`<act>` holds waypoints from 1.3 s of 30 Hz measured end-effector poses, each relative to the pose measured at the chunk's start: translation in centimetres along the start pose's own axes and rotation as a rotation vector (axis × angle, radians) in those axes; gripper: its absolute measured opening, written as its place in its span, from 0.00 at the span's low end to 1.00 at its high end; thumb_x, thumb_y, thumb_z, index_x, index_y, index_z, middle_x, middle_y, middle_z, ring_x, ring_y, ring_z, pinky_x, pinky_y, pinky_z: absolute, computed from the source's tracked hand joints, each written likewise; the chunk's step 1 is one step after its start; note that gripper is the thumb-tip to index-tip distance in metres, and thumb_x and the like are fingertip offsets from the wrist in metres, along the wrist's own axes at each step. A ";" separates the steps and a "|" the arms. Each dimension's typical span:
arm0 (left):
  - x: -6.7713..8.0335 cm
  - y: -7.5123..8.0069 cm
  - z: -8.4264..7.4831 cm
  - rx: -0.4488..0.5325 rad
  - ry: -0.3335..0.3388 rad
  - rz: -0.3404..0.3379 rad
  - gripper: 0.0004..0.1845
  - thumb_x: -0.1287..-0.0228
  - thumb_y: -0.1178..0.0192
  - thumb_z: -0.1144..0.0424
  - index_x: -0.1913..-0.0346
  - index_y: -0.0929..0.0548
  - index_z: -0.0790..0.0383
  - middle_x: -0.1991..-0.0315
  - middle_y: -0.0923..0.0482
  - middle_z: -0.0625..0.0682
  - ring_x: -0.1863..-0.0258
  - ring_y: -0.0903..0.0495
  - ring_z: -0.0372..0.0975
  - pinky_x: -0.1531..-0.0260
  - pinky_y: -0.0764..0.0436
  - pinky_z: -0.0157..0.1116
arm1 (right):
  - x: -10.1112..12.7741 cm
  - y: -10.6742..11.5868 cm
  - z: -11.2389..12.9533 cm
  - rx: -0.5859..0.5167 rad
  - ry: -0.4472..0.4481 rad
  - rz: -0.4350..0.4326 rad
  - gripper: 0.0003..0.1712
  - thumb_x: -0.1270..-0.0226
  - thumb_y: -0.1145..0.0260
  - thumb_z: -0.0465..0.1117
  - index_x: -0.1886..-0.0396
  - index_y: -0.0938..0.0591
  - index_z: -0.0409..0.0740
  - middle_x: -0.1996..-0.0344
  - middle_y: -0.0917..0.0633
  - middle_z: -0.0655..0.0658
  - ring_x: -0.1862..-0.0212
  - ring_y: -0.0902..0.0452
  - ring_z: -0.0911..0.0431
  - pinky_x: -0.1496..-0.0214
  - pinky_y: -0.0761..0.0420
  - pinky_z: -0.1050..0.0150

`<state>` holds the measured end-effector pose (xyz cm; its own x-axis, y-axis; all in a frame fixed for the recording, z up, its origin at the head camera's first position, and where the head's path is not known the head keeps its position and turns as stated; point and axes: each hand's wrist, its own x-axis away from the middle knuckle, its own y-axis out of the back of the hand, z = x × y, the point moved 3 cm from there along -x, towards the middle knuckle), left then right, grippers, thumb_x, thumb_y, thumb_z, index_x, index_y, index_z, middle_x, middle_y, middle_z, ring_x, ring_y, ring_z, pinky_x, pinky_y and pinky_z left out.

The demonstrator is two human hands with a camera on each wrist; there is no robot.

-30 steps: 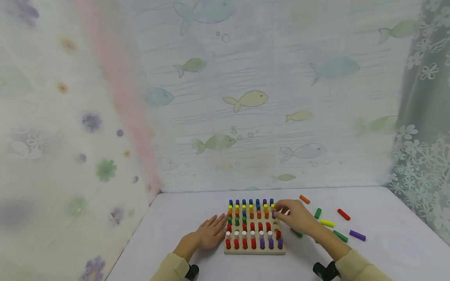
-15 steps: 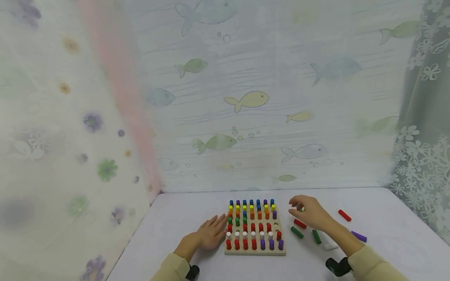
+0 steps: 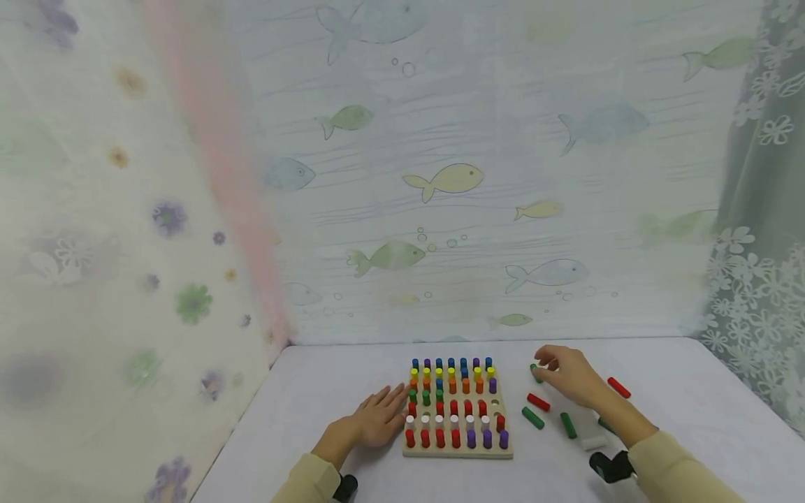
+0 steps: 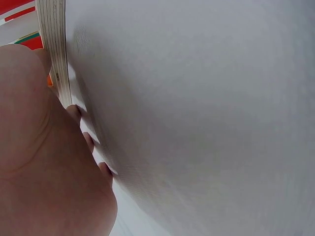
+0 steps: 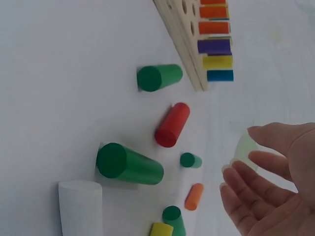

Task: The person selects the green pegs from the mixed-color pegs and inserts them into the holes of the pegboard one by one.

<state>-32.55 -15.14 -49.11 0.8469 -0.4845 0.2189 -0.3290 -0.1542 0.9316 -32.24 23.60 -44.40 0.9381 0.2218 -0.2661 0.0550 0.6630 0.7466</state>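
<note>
A wooden pegboard carries rows of coloured pegs standing upright, with a few bare holes toward its right side. My left hand lies palm down on the table, its fingers extended against the board's left edge; the left wrist view shows the board's layered side beside that hand. To the right of the board, my right hand hovers with bent, parted fingers close to a green peg. Nothing sits between those fingers in the right wrist view. A purple peg stands in the board's right column.
Loose pegs lie on the table right of the board: a red peg, a green peg, another green peg, a white peg and a farther red peg. An orange peg and a yellow peg appear in the right wrist view.
My right hand has released the purple peg, which now stands in the board, and has moved right over the loose pegs. My left hand has stayed in place.
</note>
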 end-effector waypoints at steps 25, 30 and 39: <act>0.0 -0.1 -0.1 -0.011 0.011 -0.004 0.32 0.17 0.60 0.45 0.18 0.45 0.52 0.18 0.47 0.50 0.19 0.50 0.51 0.24 0.47 0.58 | -2.3 -2.5 -3.8 0.011 -0.263 -0.006 0.16 0.34 0.32 0.35 0.52 0.19 0.27 0.61 0.16 0.35 0.60 0.21 0.47 0.58 0.17 0.51; 0.0 0.0 -0.1 -0.008 0.011 -0.006 0.32 0.17 0.60 0.45 0.18 0.45 0.53 0.18 0.47 0.50 0.19 0.50 0.51 0.23 0.48 0.58 | -2.7 -3.0 -4.3 0.028 -0.304 -0.035 0.16 0.35 0.30 0.36 0.54 0.19 0.28 0.62 0.16 0.36 0.61 0.21 0.47 0.58 0.17 0.52; 0.0 -0.1 0.0 -0.016 0.013 -0.010 0.33 0.17 0.60 0.45 0.18 0.45 0.52 0.18 0.47 0.50 0.19 0.50 0.50 0.24 0.47 0.58 | -2.8 -3.3 -4.0 0.061 -0.294 -0.066 0.15 0.37 0.29 0.35 0.57 0.19 0.27 0.65 0.16 0.36 0.65 0.21 0.48 0.61 0.18 0.52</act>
<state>-32.50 -15.08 -49.19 0.8554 -0.4721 0.2130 -0.3138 -0.1452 0.9383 -36.42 23.62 -48.53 0.9901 -0.0421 -0.1340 0.1309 0.6231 0.7711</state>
